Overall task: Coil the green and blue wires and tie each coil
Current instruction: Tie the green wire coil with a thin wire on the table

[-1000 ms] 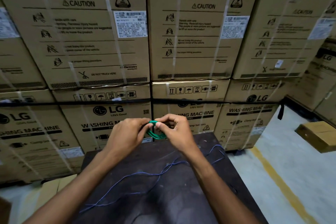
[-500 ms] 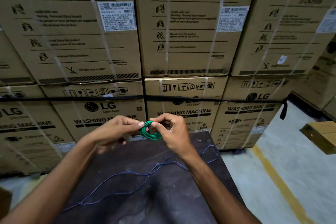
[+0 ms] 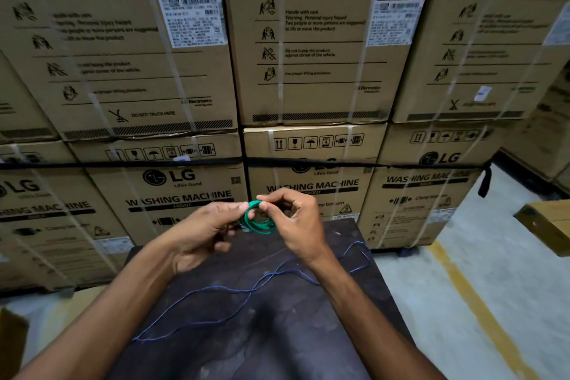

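Observation:
A small coil of green wire (image 3: 256, 223) hangs in the air above the far end of the dark table (image 3: 277, 333). My left hand (image 3: 203, 230) pinches its left side with thumb and forefinger. My right hand (image 3: 294, 219) pinches its top right with fingertips. A long blue wire (image 3: 216, 288) lies loose and uncoiled across the table, running from the near left under my right forearm to a loop at the far right edge.
Stacked cardboard washing machine boxes (image 3: 311, 77) form a wall just beyond the table. A smaller box (image 3: 549, 225) sits on the concrete floor at the right, beside a yellow floor line (image 3: 475, 305). Flat cardboard lies low at the left.
My left hand has opened its lower fingers and shifted slightly left, while the green coil stays pinched between both hands. The view has tilted a little downward.

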`<state>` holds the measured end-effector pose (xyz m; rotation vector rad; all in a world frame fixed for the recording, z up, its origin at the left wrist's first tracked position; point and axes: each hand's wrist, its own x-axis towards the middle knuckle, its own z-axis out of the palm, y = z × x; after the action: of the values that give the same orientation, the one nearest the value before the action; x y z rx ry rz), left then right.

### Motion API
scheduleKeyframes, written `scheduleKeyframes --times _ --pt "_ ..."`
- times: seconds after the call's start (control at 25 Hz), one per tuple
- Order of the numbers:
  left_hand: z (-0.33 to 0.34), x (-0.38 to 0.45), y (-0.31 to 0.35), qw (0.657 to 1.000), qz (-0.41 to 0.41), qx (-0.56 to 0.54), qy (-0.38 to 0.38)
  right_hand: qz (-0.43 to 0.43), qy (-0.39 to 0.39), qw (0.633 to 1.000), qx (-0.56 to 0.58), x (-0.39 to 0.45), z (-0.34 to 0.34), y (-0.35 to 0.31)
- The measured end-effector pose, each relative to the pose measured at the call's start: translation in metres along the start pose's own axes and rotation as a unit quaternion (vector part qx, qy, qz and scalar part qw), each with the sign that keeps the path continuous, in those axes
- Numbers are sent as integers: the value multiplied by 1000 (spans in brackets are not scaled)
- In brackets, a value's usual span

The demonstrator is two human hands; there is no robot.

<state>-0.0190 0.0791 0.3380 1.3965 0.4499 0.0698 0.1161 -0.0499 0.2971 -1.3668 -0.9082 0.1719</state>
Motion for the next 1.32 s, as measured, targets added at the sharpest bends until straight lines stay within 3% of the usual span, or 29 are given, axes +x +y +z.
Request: scheduleKeyframes --times 0.16,0.4,0.6,0.92,1.32 --pt "10 5 -9 996 39 51 60 16 1 1000 4 0 0 5" --pt "21 19 -18 993 49 45 101 26 -34 999 -5 8 -16 12" --pt "26 44 -35 991 32 66 113 70 21 997 -9 6 -57 39" --pt "63 94 -132 993 -59 27 97 187 12 979 -87 -43 -140 122" --pt "116 143 -278 976 -193 6 105 359 46 909 -206 -146 -217 270"
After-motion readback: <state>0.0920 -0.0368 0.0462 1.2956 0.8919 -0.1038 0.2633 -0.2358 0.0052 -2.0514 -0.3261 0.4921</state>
